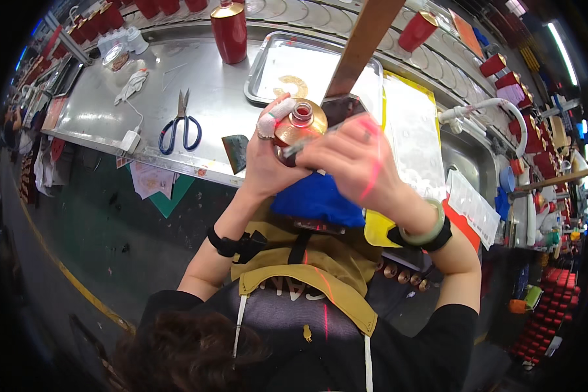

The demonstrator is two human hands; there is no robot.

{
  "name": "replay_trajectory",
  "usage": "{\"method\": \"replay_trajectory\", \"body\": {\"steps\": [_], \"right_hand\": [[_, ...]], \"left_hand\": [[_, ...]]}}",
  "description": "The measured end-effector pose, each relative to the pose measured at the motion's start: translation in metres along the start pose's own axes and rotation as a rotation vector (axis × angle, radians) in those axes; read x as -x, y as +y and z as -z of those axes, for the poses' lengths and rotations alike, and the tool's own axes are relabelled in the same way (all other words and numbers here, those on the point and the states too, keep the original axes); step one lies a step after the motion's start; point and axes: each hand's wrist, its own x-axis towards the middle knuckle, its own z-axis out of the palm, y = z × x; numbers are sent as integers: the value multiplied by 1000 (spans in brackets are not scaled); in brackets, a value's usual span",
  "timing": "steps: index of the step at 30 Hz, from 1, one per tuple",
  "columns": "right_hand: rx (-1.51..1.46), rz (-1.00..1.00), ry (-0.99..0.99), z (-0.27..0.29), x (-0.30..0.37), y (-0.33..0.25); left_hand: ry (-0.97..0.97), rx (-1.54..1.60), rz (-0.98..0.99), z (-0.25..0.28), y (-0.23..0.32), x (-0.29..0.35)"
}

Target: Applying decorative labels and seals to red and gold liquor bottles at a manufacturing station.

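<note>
I hold one gold-coloured bottle (298, 127) in front of my chest, just above the near edge of the steel worktable (196, 91). Its mouth faces up at me and is open, with a red ring inside the neck; I cannot tell what it contains. My left hand (268, 153) is wrapped around the bottle's side, fingers closed on it, with white tape on one fingertip and a ring on another. My right hand (353, 163) is curled over the bottle's other side, fingers bent and pinching a thin dark tool against it; what the tool is I cannot tell. A pale green bangle (424, 225) sits on my right wrist, and one black strap on each wrist.

Directly under my hands lies one blue cloth (317, 199). Beyond the bottle sits one steel tray (264, 65) holding one gold ring-shaped piece (294, 85). Right of the tray lies one clear plastic sheet (411, 130) over a yellow board.

On the table to my left: one pair of blue-handled scissors (181, 127), one small dark scraper (236, 151), one white glove (132, 85). One red bottle with a gold cap (229, 29) stands at the far side.

To my right is one steel sink (467, 160) with a white hose. More red bottles line the shelves on the far right; too many and too small to count.
</note>
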Motion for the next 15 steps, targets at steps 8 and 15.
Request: {"method": "replay_trajectory", "body": {"steps": [8, 15], "right_hand": [[47, -118, 81, 1, -5, 7], [-55, -5, -11, 4, -3, 14]], "left_hand": [[174, -300, -149, -7, 7, -1], [28, -123, -96, 6, 6, -1]]}}
